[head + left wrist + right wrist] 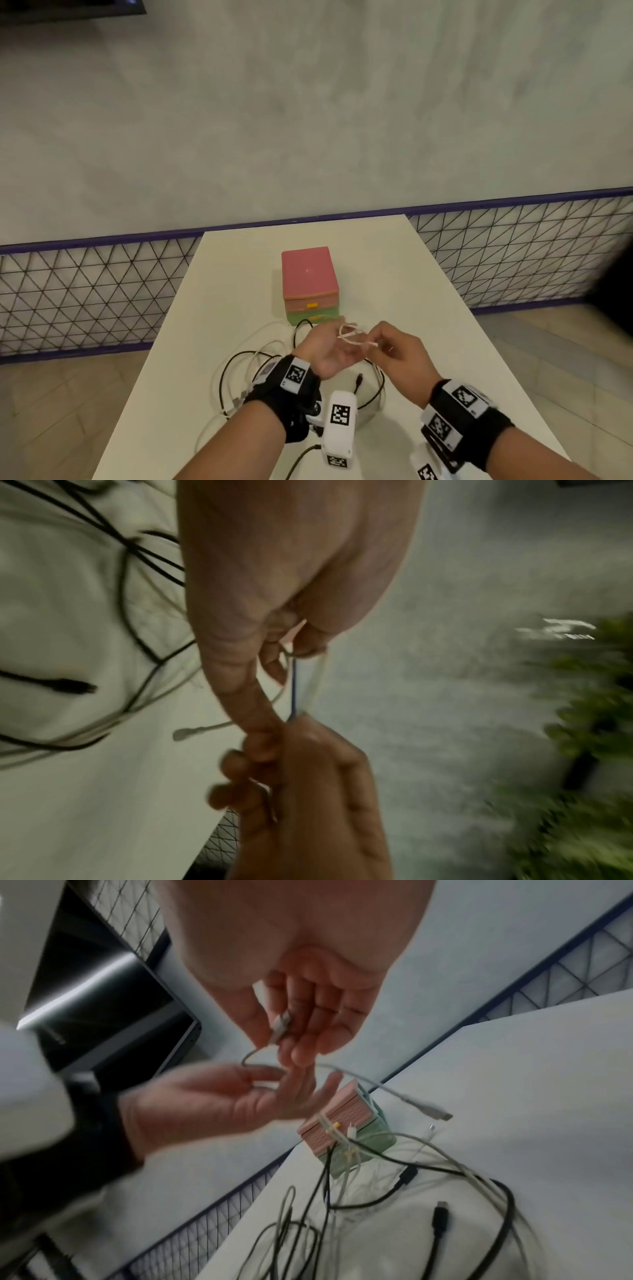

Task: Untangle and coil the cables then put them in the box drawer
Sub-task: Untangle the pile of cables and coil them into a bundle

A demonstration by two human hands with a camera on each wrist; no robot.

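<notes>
A short white cable (352, 334) is looped in the air between my hands, just in front of the box drawer (308, 284), a pink box with a green lower drawer and yellow handles. My left hand (337, 334) holds the loops, its thumb and fingers pinching the strands (315, 674). My right hand (375, 342) pinches the cable's white connector (282, 1020) between thumb and fingers. The cable's other plug (435, 1112) hangs free. A tangle of black and white cables (257, 370) lies on the white table (445, 308) under my wrists.
A loose black plug (359, 378) lies near my left wrist. The table is narrow, with drop-offs left and right and a wire-mesh fence (85, 291) beyond. A green plant (589, 723) stands off the table side. Both drawers look closed.
</notes>
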